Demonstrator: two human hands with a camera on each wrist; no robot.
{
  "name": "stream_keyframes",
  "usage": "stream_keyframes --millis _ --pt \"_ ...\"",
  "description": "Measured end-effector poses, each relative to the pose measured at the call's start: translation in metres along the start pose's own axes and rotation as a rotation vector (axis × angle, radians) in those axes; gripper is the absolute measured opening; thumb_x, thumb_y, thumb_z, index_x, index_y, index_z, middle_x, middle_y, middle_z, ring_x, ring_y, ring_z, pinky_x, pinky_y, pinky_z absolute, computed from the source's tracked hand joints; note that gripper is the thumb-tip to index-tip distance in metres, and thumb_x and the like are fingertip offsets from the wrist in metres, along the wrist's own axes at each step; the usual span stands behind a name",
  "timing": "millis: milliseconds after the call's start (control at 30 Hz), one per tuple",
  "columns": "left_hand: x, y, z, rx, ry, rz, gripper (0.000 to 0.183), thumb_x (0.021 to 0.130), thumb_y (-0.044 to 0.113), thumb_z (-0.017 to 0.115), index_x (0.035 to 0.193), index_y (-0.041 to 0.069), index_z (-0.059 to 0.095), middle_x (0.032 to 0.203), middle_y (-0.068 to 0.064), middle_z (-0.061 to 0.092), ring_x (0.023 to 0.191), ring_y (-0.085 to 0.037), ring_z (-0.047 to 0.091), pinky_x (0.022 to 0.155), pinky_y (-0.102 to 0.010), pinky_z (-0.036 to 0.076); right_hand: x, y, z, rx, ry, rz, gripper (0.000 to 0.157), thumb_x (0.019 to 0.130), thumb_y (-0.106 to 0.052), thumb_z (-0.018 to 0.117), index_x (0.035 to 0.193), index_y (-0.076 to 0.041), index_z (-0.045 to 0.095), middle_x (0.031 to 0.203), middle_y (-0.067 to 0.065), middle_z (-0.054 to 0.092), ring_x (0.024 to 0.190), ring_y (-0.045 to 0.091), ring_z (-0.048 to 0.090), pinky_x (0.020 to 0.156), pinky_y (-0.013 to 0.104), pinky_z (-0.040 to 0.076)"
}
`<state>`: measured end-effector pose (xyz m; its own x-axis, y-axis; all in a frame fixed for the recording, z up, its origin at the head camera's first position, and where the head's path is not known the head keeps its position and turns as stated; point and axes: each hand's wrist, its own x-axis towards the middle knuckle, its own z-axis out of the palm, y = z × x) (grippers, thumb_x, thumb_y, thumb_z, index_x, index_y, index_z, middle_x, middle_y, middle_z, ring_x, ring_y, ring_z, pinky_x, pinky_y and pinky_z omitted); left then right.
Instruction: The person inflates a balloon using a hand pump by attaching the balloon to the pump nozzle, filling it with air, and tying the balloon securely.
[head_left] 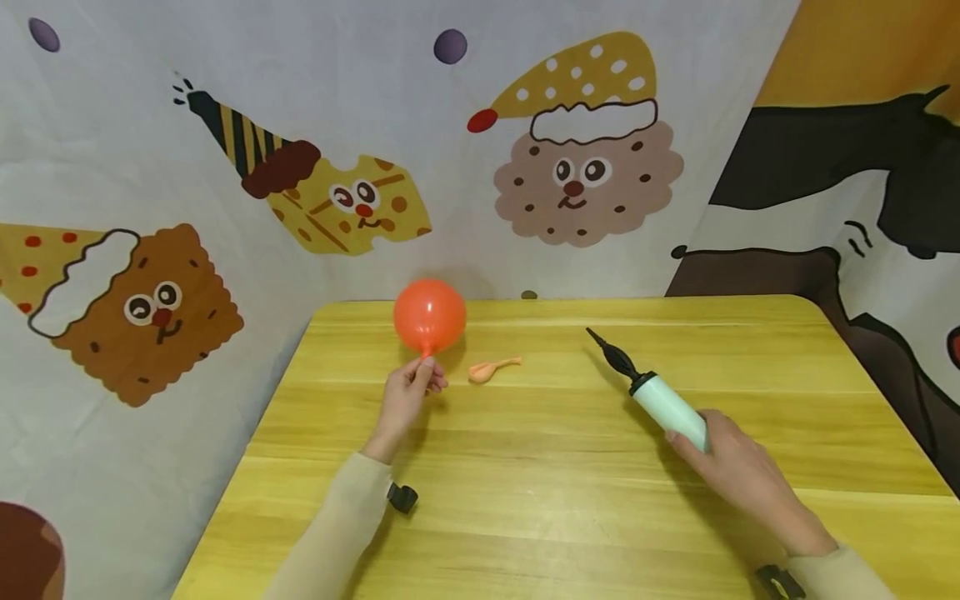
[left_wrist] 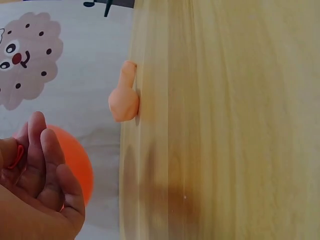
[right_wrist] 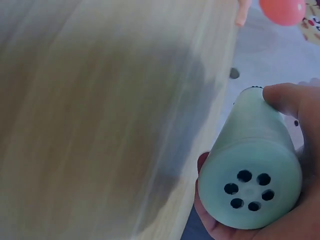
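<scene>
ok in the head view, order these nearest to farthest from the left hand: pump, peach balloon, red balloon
1. Red balloon: neck pinched in the left hand.
2. Peach balloon: on the table, right of that hand.
3. Pump: farther right, in the right hand.

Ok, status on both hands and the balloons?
Left hand pinches inflated balloon by its neck. Right hand grips pump. Uninflated balloon on table between them.

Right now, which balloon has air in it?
The red-orange balloon, pinched at its neck by the left hand: it is swollen round, while the peach balloon lies limp on the table.
</scene>
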<state>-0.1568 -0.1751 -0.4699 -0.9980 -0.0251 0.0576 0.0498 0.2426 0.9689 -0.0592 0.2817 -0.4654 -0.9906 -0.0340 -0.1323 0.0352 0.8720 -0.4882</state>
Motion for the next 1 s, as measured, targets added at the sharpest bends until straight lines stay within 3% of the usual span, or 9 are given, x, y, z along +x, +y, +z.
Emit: stream_keyframes --millis 133,333,467,667,800,900,1000 --pt "-0.002 0.000 0.001 0.026 -0.007 0.007 0.038 0.111 0.024 0.052 0.100 -0.008 0.070 0.086 -0.014 0.073 0.078 -0.022 0.067 0.076 -0.042 0.056 0.005 0.011 -0.001 -0.020 0.018 -0.009 0.079 0.103 -0.054 0.058 0.132 0.019 0.045 0.099 0.021 0.060 0.078 0.028 0.055 0.058 0.039 0.045" --pt "-0.003 0.001 0.007 0.041 -0.028 -0.003 0.033 0.111 0.015 0.051 0.099 -0.011 0.069 0.089 -0.025 0.072 0.082 -0.037 0.067 0.069 -0.026 0.053 0.009 0.020 0.002 -0.064 0.051 -0.018 0.078 0.103 -0.050 0.060 0.128 0.022 0.046 0.095 0.023 0.056 0.076 0.029 0.052 0.057 0.037 0.042" --pt "-0.005 0.002 0.011 0.055 -0.048 0.007 0.032 0.110 0.011 0.050 0.098 -0.013 0.067 0.089 -0.028 0.071 0.083 -0.041 0.067 0.067 -0.022 0.052 0.011 0.023 0.003 -0.088 0.056 -0.027 0.077 0.102 -0.050 0.062 0.126 0.022 0.048 0.094 0.024 0.056 0.076 0.030 0.052 0.057 0.037 0.042" --pt "-0.008 0.003 0.016 0.069 -0.045 0.032 0.031 0.109 0.017 0.055 0.097 -0.006 0.072 0.084 -0.016 0.073 0.079 -0.029 0.069 0.073 -0.038 0.057 0.012 0.021 0.000 -0.134 0.053 -0.046 0.081 0.098 -0.055 0.066 0.126 0.019 0.050 0.094 0.024 0.056 0.075 0.031 0.053 0.054 0.039 0.041" --pt "-0.011 0.004 0.021 0.083 -0.084 0.082 0.032 0.110 0.017 0.054 0.095 -0.004 0.073 0.081 -0.012 0.073 0.077 -0.025 0.069 0.076 -0.052 0.058 0.008 0.013 -0.001 -0.181 0.080 -0.037 0.093 0.094 -0.061 0.068 0.134 0.020 0.046 0.111 0.039 0.054 0.084 0.047 0.056 0.056 0.050 0.044" --pt "-0.014 0.004 0.026 0.090 -0.116 0.108 0.033 0.110 0.016 0.053 0.094 -0.006 0.072 0.079 -0.011 0.073 0.075 -0.024 0.069 0.075 -0.055 0.058 0.004 -0.001 -0.002 -0.221 0.153 -0.046 0.089 0.094 -0.056 0.070 0.136 0.019 0.046 0.125 0.044 0.049 0.098 0.062 0.052 0.063 0.064 0.046" --pt "-0.017 0.006 0.033 0.101 -0.138 0.125 0.032 0.110 0.014 0.053 0.094 -0.007 0.071 0.077 -0.009 0.072 0.074 -0.023 0.069 0.074 -0.055 0.059 0.000 -0.024 -0.002 -0.225 0.292 -0.149 0.069 0.095 -0.040 0.074 0.131 0.016 0.054 0.125 0.040 0.053 0.105 0.063 0.054 0.070 0.070 0.047"
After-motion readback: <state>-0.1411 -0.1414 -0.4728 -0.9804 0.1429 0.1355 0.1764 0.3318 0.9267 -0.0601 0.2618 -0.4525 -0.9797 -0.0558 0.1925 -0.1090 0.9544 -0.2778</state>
